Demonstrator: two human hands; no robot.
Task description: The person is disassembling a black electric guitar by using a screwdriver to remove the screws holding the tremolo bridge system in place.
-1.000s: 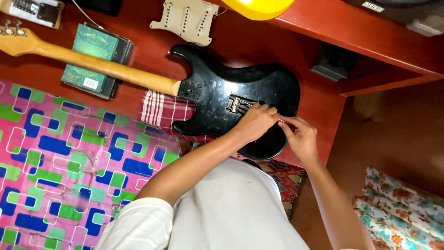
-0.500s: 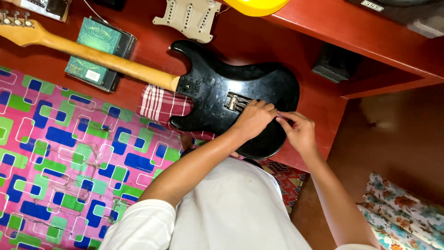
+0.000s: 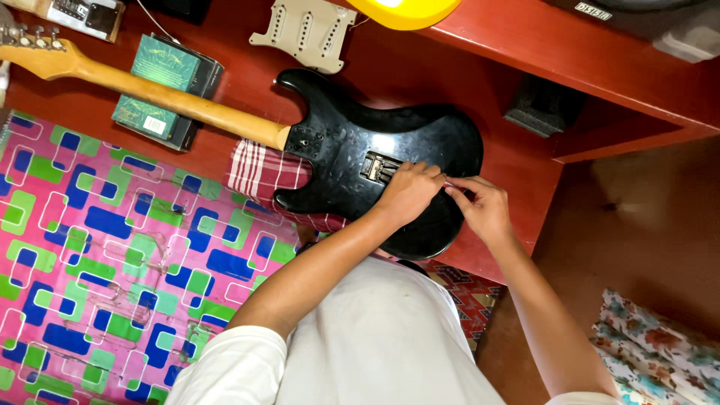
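A black electric guitar [image 3: 352, 161] lies face down on the red table [image 3: 525, 169], its pale wooden neck [image 3: 157, 94] pointing left. The body rests partly on a red checked cloth [image 3: 259, 172]. My left hand [image 3: 409, 193] sits on the guitar's back beside the open metal cavity [image 3: 377, 166], fingers curled. My right hand [image 3: 486, 208] is just to its right, over the body's edge, fingertips pinched. A thin metal piece [image 3: 449, 183] runs between the two hands, and both seem to grip it. I cannot make out what it is.
A green book [image 3: 161, 90] lies under the neck. A cream pickguard with pickups [image 3: 309, 31] and a yellow object [image 3: 405, 11] sit at the back. A dark block [image 3: 541, 105] stands right of the guitar. A bright patterned mat [image 3: 105, 255] covers the left, and floral fabric [image 3: 660, 345] lies lower right.
Both hands stay at the same spot on the guitar's back. Only the view has shifted slightly.
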